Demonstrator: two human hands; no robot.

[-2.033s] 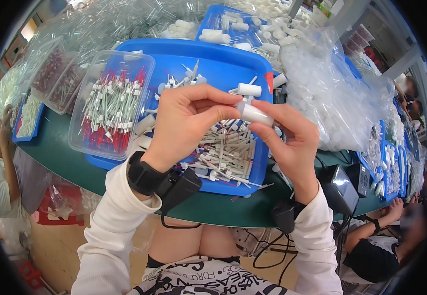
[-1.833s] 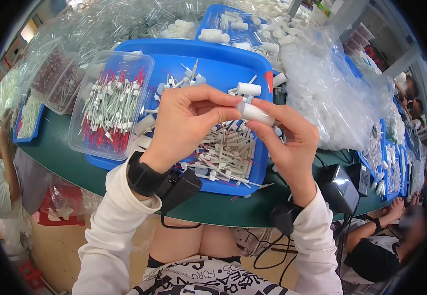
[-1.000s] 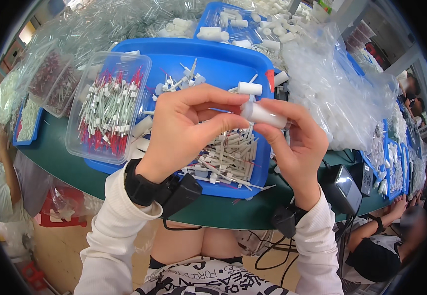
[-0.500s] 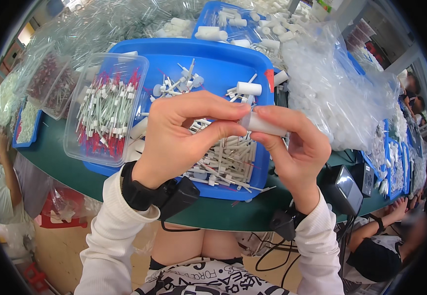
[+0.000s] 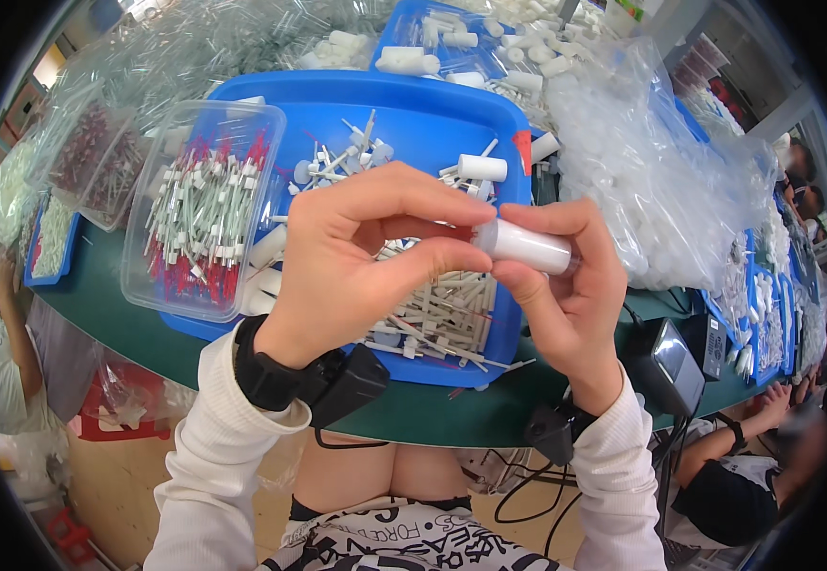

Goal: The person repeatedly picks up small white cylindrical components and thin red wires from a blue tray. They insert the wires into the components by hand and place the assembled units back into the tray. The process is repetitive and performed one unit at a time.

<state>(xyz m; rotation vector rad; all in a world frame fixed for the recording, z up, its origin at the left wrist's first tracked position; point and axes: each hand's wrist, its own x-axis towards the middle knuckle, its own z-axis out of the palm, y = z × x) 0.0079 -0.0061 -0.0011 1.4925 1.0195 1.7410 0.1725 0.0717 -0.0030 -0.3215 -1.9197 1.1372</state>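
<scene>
Above the blue tray (image 5: pixel 356 90), a short white cylinder (image 5: pixel 531 247) with a translucent cap-like end is held between both hands. My left hand (image 5: pixel 352 252) pinches its left end between thumb and fingertips. Around the body of the cylinder, the thumb and fingers of my right hand (image 5: pixel 575 276) are closed. Underneath, the tray holds many thin white sticks (image 5: pixel 442 319), some with red wires. Another white cylinder (image 5: pixel 482 168) lies on the tray's right side.
A clear plastic box (image 5: pixel 206 214) of white-and-red wired sticks overlaps the tray's left side. Bags of clear tubes (image 5: pixel 176 57) and a bag of white pieces (image 5: pixel 642 181) lie behind and right. A black device (image 5: pixel 666 366) stands at right, and other people sit nearby.
The white cylinder has turned slightly, showing more of its side and translucent end. My right fingers have shifted back along it, while the left hand keeps its pinch.
</scene>
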